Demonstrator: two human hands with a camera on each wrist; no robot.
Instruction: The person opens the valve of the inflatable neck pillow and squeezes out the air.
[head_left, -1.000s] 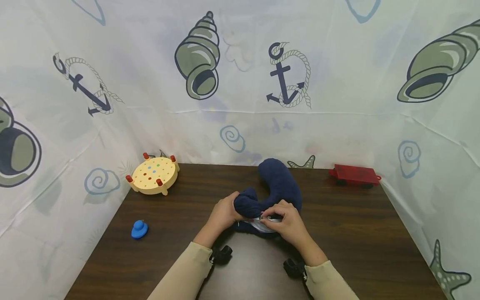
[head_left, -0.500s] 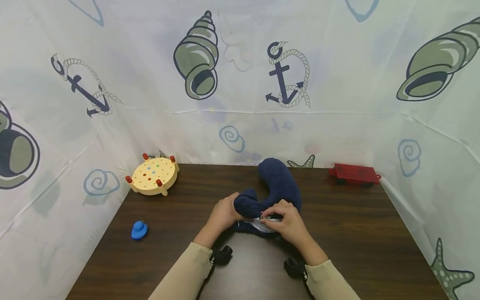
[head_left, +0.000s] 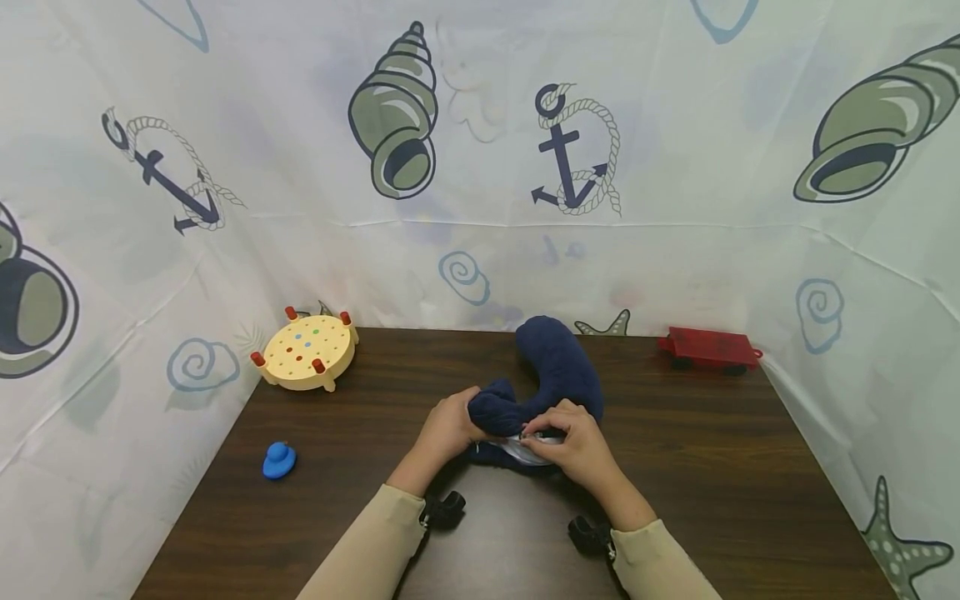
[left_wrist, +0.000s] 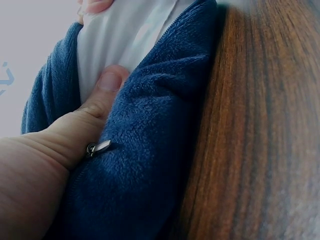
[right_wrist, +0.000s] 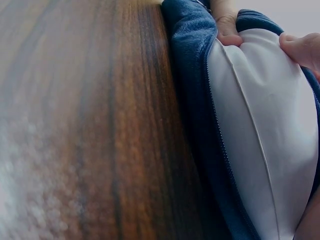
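Observation:
A navy U-shaped neck pillow (head_left: 564, 362) lies on the wooden table, its plush cover unzipped along the near side. Through the long opening shows the white inner cushion (right_wrist: 270, 110). At the pillow's left end my left hand (head_left: 450, 423) grips it, with the thumb pressing into the opening against the white fabric. A metal zip pull (left_wrist: 101, 147) sits beside the base of that thumb. My right hand (head_left: 573, 442) is bent over the opening, its thumb and forefinger pinching at the opening; whether they catch the cover or the inner cushion I cannot tell.
At the back left, a round yellow toy (head_left: 309, 350) with coloured dots has red-tipped legs pointing up. A small blue hat-shaped piece (head_left: 279, 460) lies nearer on the left. The red toy wagon (head_left: 708, 350) stands by the back right edge. A printed white cloth (head_left: 487, 167) hangs behind.

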